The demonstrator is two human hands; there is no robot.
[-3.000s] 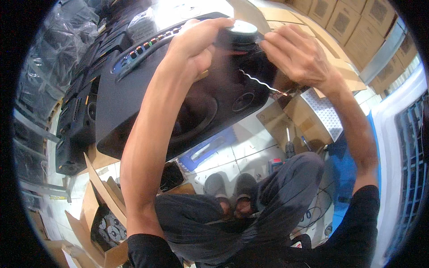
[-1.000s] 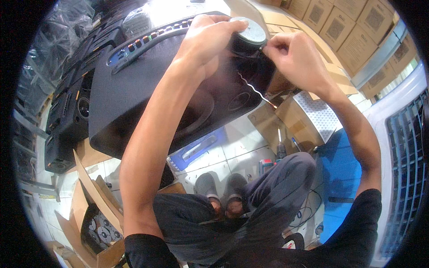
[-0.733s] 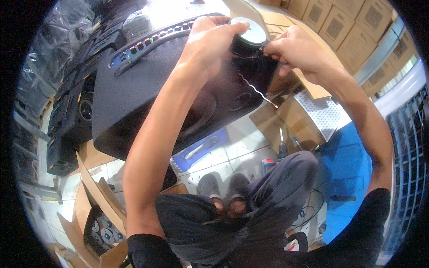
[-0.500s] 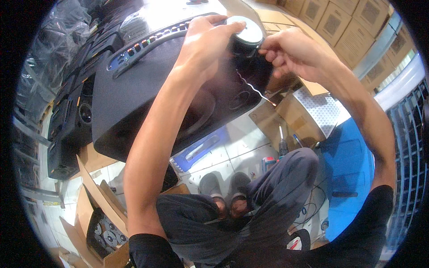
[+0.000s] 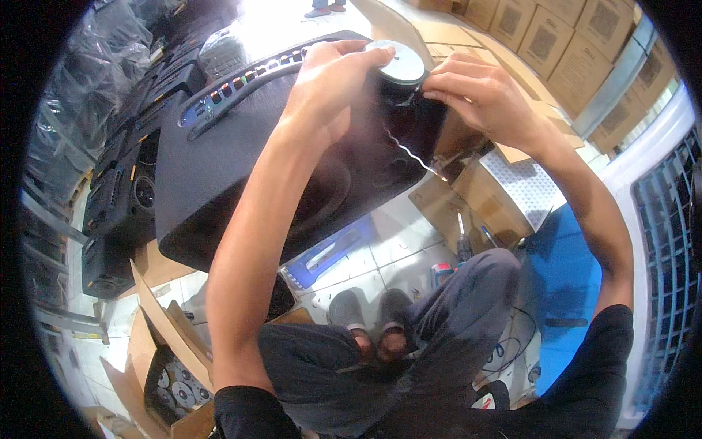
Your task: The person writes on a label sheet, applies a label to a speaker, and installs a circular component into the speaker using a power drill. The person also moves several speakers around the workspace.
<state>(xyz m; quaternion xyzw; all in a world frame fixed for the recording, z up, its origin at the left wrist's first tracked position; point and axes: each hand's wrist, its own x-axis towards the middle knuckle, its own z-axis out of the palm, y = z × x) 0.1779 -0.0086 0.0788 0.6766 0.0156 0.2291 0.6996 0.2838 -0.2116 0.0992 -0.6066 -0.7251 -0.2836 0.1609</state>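
Observation:
A round speaker driver (image 5: pixel 404 66) with a pale disc-shaped back sits at the far right corner of a large black speaker cabinet (image 5: pixel 256 150). My left hand (image 5: pixel 325 77) is closed on the driver, its thumb across the pale disc. At the driver's right edge, my right hand (image 5: pixel 475 91) pinches with fingertips together; whatever lies between them is too small to make out. Below the driver, a twisted white wire (image 5: pixel 414 155) with a coppery end hangs over the cabinet's dark front. A control panel (image 5: pixel 219 95) with several knobs runs along the cabinet's far-left side.
Open cartons (image 5: pixel 164 329) stand at lower left, one holding several round parts. A power driver (image 5: pixel 463 241) stands upright near my knee, beside a brown box (image 5: pixel 490 190). Blue sheeting (image 5: pixel 563 285) lies right. More black cabinets (image 5: pixel 121 227) line the left; stacked cartons (image 5: pixel 570 51) rise far right.
My right hand's fingers have straightened from a curl and stay at the driver's edge. My left hand keeps its hold. The whole view has shifted slightly.

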